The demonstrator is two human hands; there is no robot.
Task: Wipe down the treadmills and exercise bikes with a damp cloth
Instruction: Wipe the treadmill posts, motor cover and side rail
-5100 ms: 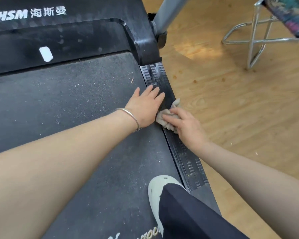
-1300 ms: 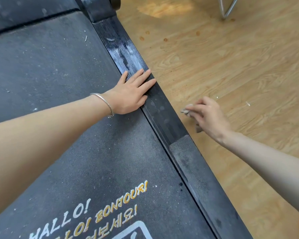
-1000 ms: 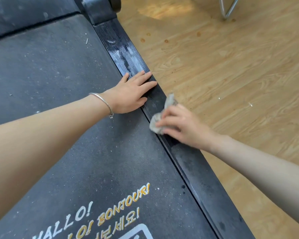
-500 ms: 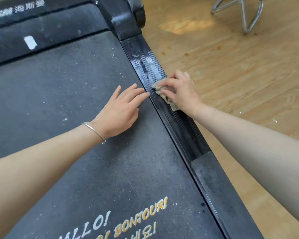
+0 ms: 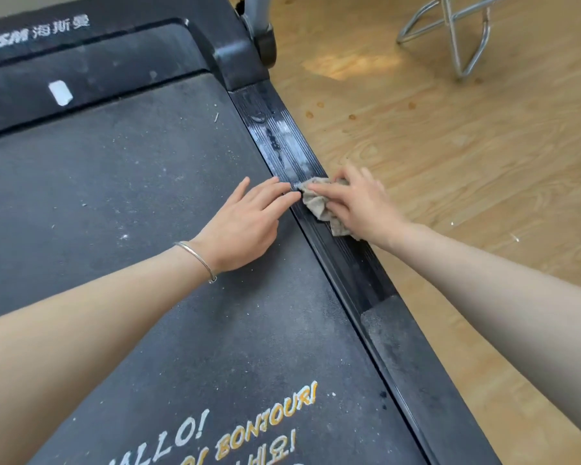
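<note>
Treadmill (image 5: 114,62), right side. Over the last second the right hand (image 5: 363,204) has come in from above the wooden floor (image 5: 450,162), set the cloth (image 5: 317,204) on the side rail (image 5: 346,260) and pushed it toward the far end. In the last half second it has hardly advanced.

Finding: the far stretch of rail shows a wet sheen (image 5: 275,135), so that part appears wiped. The near grey tread pad (image 5: 393,337) looks dusty and the belt (image 5: 114,196) carries specks. The task judges as early, with this rail only partly done.

Left hand (image 5: 242,226): lies palm down on the belt's right edge, arm reaching in from near left. Its fingers are straight and close together, and the tips cross onto the rail just beside the cloth.

Right hand: arm reaches in from near right. The fingers lie nearly straight and slightly spread over the bunched cloth, pressing it onto the rail. The thumb is hidden, so a pinch cannot be confirmed.

The cloth sits on the rail about midway along it, and part of it trails out from under the palm on the near side.

A thin bracelet (image 5: 198,260) sits on the left wrist.
</note>
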